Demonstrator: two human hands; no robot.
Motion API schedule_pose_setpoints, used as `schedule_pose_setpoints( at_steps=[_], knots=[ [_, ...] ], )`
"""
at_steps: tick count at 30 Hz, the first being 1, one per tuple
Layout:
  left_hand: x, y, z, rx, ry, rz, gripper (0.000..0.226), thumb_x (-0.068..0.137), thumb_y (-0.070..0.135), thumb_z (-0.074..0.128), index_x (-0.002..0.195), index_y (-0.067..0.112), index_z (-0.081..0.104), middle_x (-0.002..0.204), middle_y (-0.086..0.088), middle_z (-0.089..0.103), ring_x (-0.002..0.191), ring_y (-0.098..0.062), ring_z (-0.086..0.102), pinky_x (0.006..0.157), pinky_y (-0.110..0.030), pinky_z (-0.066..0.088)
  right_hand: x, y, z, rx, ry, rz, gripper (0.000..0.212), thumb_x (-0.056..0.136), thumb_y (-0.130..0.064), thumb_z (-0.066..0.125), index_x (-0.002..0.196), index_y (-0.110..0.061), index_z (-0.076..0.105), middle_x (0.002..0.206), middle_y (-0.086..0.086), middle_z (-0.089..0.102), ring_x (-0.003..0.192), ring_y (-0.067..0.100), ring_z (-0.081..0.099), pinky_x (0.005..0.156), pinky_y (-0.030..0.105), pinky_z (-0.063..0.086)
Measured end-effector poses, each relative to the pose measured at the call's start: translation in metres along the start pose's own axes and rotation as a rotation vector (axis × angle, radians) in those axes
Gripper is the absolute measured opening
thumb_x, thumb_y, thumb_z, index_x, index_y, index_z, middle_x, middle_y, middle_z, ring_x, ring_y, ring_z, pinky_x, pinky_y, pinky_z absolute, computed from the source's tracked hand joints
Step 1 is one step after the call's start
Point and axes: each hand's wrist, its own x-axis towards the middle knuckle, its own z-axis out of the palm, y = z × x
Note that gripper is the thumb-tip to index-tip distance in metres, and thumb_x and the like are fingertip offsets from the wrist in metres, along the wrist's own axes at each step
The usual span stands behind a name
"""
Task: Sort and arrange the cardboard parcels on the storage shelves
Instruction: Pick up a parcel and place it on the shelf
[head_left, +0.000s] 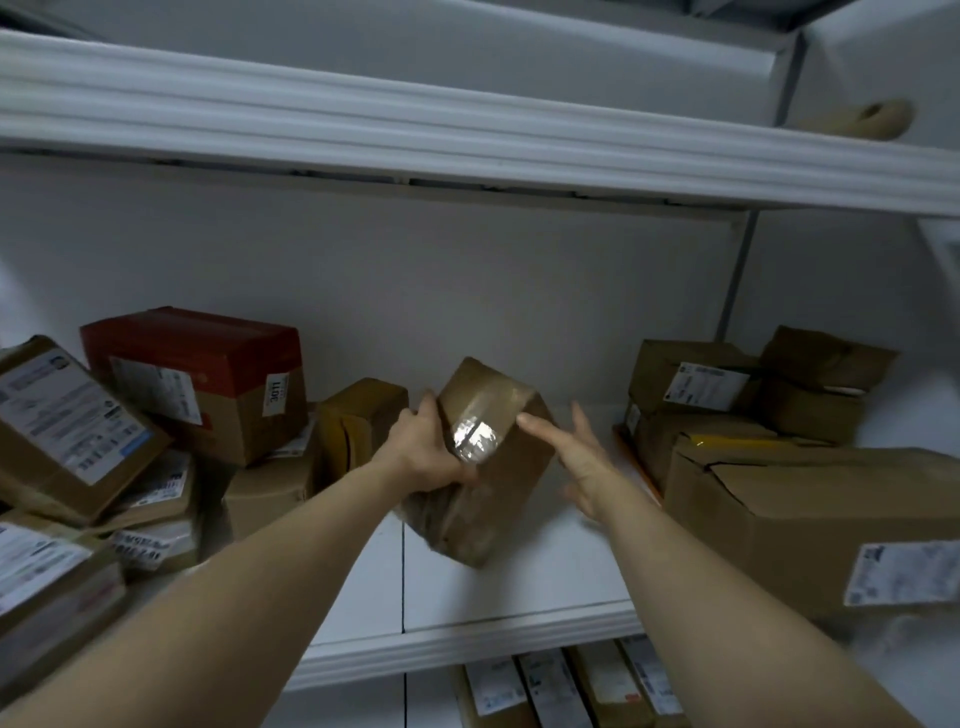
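I am watching the tape-wrapped cardboard parcel (498, 467) tilting over the white shelf (519, 587) at frame centre. The left hand (426, 452) is gripping its left corner, arm reaching forward. The right hand (582, 457) is spreading wide, forefinger at the parcel's right edge. Labelled boxes (78, 415) are piling at nine o'clock, and a large carton (805, 509) is sitting at three.
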Motion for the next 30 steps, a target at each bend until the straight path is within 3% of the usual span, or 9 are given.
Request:
schedule_pose_setpoints(
  at_steps=[2, 4, 6, 10, 21, 23, 25, 27, 30],
  knots=[
    [-0.001, 0.001, 0.007, 0.122, -0.01, 0.031, 0.132, 0.055, 0.043, 0.087, 0.15, 0.022, -0.002, 0.139, -0.011, 0.032, 0.128, -0.032, 0.037, 0.102, -0.043, 0.043, 0.0, -0.004, 0.006, -0.02, -0.043, -0.059, 0.111, 0.068, -0.035, 0.085, 0.151, -0.043, 0.012, 0.156, 0.0, 0.03, 0.139, 0.023, 0.034, 0.103, 0.047, 0.032],
    [-0.002, 0.002, 0.01, 0.165, -0.007, 0.056, 0.133, 0.057, 0.044, 0.086, 0.15, 0.022, -0.007, 0.14, -0.012, 0.03, 0.129, -0.032, 0.035, 0.103, -0.044, 0.042, -0.002, -0.008, 0.012, -0.052, -0.077, -0.095, 0.105, 0.07, -0.026, 0.085, 0.151, -0.04, 0.02, 0.144, -0.002, 0.043, 0.124, 0.017, 0.046, 0.082, 0.031, 0.044],
    [-0.001, 0.001, 0.01, 0.183, -0.008, 0.069, 0.132, 0.058, 0.044, 0.085, 0.15, 0.023, -0.007, 0.14, -0.013, 0.03, 0.129, -0.032, 0.034, 0.103, -0.044, 0.042, -0.003, -0.008, 0.016, -0.075, -0.067, -0.115, 0.088, 0.072, -0.018, 0.084, 0.145, -0.033, 0.037, 0.13, -0.002, 0.053, 0.105, 0.014, 0.054, 0.062, 0.023, 0.044],
    [0.001, -0.002, 0.012, 0.195, -0.012, 0.07, 0.133, 0.057, 0.049, 0.084, 0.15, 0.027, -0.008, 0.141, -0.012, 0.028, 0.13, -0.033, 0.033, 0.104, -0.046, 0.041, 0.0, -0.008, 0.021, -0.04, -0.024, -0.124, 0.048, 0.073, -0.007, 0.081, 0.112, -0.021, 0.055, 0.1, 0.0, 0.065, 0.075, 0.007, 0.06, 0.05, 0.02, 0.047],
    [-0.001, 0.003, 0.017, 0.262, 0.019, 0.027, 0.135, 0.057, 0.055, 0.081, 0.15, 0.02, -0.011, 0.146, -0.015, 0.025, 0.134, -0.036, 0.028, 0.109, -0.049, 0.033, -0.001, -0.01, 0.025, -0.103, -0.035, -0.135, 0.06, 0.071, -0.01, 0.083, 0.121, -0.018, 0.049, 0.108, 0.004, 0.064, 0.079, 0.008, 0.059, 0.055, 0.021, 0.047],
    [-0.001, 0.004, 0.013, 0.207, 0.026, -0.016, 0.135, 0.059, 0.049, 0.082, 0.15, 0.02, -0.013, 0.146, -0.017, 0.023, 0.134, -0.037, 0.027, 0.11, -0.05, 0.032, 0.0, -0.012, 0.026, 0.0, -0.027, -0.087, 0.068, 0.077, -0.029, 0.08, 0.134, -0.019, 0.046, 0.128, 0.004, 0.058, 0.095, 0.011, 0.059, 0.074, 0.029, 0.053],
    [0.003, 0.004, 0.003, 0.053, 0.035, -0.068, 0.135, 0.06, 0.046, 0.084, 0.15, 0.022, -0.013, 0.147, -0.019, 0.023, 0.134, -0.04, 0.028, 0.11, -0.05, 0.033, 0.005, -0.013, 0.022, 0.076, 0.026, -0.006, 0.086, 0.079, -0.054, 0.07, 0.149, -0.026, 0.029, 0.152, -0.001, 0.034, 0.13, 0.02, 0.042, 0.104, 0.047, 0.04],
    [0.006, 0.006, -0.01, -0.233, 0.022, -0.114, 0.131, 0.063, 0.04, 0.085, 0.151, 0.023, -0.01, 0.15, -0.016, 0.023, 0.134, -0.038, 0.032, 0.108, -0.046, 0.036, 0.005, -0.013, 0.016, 0.081, 0.049, 0.053, 0.101, 0.074, -0.069, 0.063, 0.154, -0.03, 0.016, 0.161, -0.006, 0.012, 0.146, 0.022, 0.019, 0.114, 0.053, 0.022],
    [0.003, 0.009, -0.026, -0.666, 0.01, -0.167, 0.117, 0.07, 0.028, 0.081, 0.153, 0.021, 0.0, 0.144, -0.008, 0.037, 0.125, -0.032, 0.045, 0.092, -0.036, 0.045, 0.007, -0.008, 0.009, 0.053, -0.007, 0.148, 0.113, 0.057, -0.079, 0.068, 0.151, -0.031, 0.027, 0.158, 0.0, 0.024, 0.144, 0.026, 0.025, 0.116, 0.053, 0.02]
  ],
)
